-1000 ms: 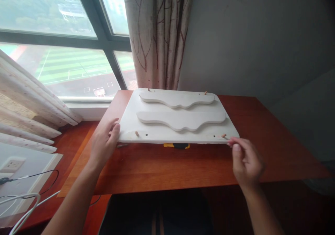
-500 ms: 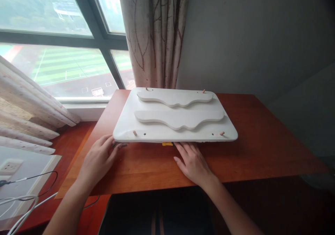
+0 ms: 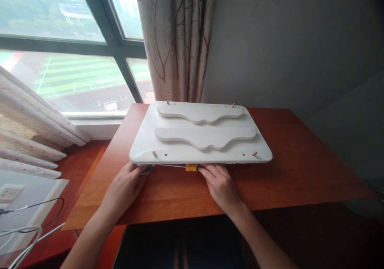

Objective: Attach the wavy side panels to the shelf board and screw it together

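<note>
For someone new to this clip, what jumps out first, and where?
First, the white board, lying on the brown table with two wavy-edged white pieces on top. Next, the yellow-handled tool at the board's near edge, with the right hand at its handle. Then the green striped pitch, outside the window at left.

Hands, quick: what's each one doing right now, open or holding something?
Left hand: closed on a small dark thing, unclear what.
Right hand: holding the screwdriver by its handle.

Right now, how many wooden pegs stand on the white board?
4: far-left peg, far-right peg, near-left peg, near-right peg, one near each corner of the white board. Any underneath would be hidden.
</note>
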Tool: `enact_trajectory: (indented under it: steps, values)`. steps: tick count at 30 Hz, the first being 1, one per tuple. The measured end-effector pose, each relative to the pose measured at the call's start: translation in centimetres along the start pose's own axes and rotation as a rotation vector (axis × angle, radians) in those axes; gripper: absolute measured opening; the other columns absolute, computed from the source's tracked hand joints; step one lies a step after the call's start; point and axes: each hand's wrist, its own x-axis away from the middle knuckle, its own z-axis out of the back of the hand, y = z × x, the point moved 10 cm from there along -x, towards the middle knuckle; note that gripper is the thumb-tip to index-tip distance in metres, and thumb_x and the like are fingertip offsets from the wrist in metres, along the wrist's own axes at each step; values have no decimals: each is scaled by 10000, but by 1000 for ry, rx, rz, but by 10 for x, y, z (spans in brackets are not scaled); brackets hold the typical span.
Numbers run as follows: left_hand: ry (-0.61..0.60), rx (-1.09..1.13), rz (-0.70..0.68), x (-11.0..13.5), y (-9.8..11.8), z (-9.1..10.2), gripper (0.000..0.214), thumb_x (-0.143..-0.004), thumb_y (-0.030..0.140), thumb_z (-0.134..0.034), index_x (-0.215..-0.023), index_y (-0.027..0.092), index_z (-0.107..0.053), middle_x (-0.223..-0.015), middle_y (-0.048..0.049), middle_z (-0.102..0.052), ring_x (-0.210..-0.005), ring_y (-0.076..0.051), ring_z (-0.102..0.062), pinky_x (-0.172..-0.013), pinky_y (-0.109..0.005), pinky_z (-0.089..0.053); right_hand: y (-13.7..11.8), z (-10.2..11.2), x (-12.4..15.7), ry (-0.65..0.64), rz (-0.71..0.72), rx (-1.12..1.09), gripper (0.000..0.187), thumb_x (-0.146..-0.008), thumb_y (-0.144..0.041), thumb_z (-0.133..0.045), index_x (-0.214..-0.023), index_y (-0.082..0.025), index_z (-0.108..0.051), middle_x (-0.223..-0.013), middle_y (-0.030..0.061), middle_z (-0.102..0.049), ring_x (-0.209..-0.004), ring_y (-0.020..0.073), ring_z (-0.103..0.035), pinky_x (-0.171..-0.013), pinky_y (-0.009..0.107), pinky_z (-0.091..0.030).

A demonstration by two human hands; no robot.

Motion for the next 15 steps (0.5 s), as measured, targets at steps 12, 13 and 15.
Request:
enact_trajectory:
  steps: [12,13,15]
  values:
    - [74,52,-175,9,54,-3,309,-1027,300,-435,-1200,193,-668,-1189,-129,-660,-1051,-276,-657,-908,-405,-559,28,25,30,9,35,-26,457,-921,12,-450,-1261,-229,-638,-1258,83,-679,-1165,231,-622,-965,436,-548]
    - [72,56,-187,8,57,-4,298,-1025,285,-438,-1184,190,-671,-1187,-129,-662,-1051,-275,-655,-912,-407,-558,30,26,31,5,25,-26,454,-922,10,-449,-1258,-231,-637,-1257,82,-680,-1164,228,-624,-965,434,-551]
    - [66,66,-205,7,62,-7,283,-1021,265,-446,-1174,182,-669,-1195,-128,-662,-1058,-277,-651,-917,-413,-556,31,27,32,1,2,-30,439,-924,0,-456,-1254,-230,-633,-1259,82,-678,-1167,227,-625,-977,438,-549]
